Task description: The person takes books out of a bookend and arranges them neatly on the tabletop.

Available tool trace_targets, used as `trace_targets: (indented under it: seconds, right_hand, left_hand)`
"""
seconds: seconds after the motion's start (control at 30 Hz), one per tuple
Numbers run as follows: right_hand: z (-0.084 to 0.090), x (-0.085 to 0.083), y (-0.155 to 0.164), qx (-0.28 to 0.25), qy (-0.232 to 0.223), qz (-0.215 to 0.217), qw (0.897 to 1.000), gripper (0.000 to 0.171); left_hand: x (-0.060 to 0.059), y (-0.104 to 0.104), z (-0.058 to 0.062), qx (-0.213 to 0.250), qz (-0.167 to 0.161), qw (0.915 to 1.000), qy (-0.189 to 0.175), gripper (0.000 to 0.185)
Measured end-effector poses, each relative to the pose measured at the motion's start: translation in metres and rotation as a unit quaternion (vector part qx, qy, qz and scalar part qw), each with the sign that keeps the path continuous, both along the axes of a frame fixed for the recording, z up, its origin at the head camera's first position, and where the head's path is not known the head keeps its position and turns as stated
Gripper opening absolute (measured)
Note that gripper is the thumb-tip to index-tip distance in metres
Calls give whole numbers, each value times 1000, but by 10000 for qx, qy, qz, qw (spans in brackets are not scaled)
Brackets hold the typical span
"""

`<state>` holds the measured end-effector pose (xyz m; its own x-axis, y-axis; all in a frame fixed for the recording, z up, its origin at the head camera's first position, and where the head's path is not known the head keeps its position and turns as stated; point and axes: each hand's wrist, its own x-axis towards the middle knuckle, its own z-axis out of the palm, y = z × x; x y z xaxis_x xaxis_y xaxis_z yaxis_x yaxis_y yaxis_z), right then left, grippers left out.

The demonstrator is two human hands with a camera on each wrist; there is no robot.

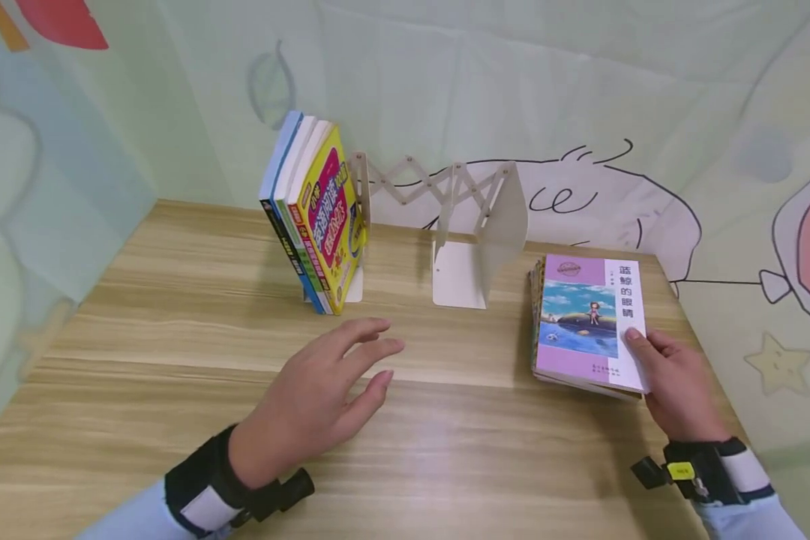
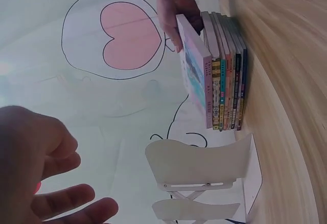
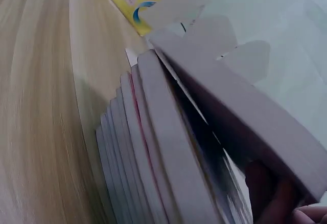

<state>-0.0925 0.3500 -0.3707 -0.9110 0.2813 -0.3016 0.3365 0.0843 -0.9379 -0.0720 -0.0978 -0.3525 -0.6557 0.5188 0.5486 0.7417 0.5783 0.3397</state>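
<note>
- Closest to my head camera is my left hand [image 1: 317, 397], hovering low over the wooden table [image 1: 175, 315] with fingers spread and relaxed, gripping nothing; on its own wrist view the fingertips [image 2: 76, 203] show the same loose spread
- On the other side my right hand [image 1: 675, 382] pinches the near right corner of the top book [image 1: 590, 322], thumb on the cover and fingers under it; from the right wrist view that cover is lifted off the stack of books [image 3: 138, 152] below, opening a gap
- That stack lies flat near the table's right edge, just right of the white bookend rack [image 1: 472, 232], and its far end is close to the rack's right plate
- Between my two hands I see a wide stretch of bare wood, and the near half of the table is open too
- Left of the rack's middle plate, upright books [image 1: 313, 217] lean together against the rack's left plate, well apart from the stack
- Behind the table hangs a pale cartoon backdrop [image 1: 580, 112], close behind the rack
- Writing I can read: the top book's white side strip carries the Chinese title 蓝鲸的眼睛 beside a sea picture on a lilac cover; the yellow upright book has large Chinese characters too blurred for me to read
</note>
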Motion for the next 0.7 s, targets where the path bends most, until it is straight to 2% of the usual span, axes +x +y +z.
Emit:
trace_targets:
  seconds: [0.1, 0.2, 0.37, 0.53, 0.63, 0.7]
  right_hand:
    - [-3, -5, -3, 1019, -424, -132, 9938, 83]
    - [-5, -7, -6, 2171, -666, -245, 9736, 75]
    - [-6, -5, -4, 3152, -709, -144, 9463, 73]
    - [-6, -1, -3, 3818, -598, 149, 9222, 74]
    - [-1, 2, -8, 4378, -306, 414, 8976, 73]
    - [3, 4, -17, 4736, 190, 689, 8778, 71]
  left_hand:
    - [0, -1, -1, -52, 3, 10000, -26, 35]
    - [0, -1, -1, -101, 40, 9999, -76, 35]
    - [2, 2, -2, -133, 117, 9996, -202, 36]
    - [2, 3, -5, -123, 116, 9995, -252, 37]
    - [0, 3, -5, -109, 93, 9997, -188, 36]
    - [-1, 3, -4, -100, 77, 9998, -166, 35]
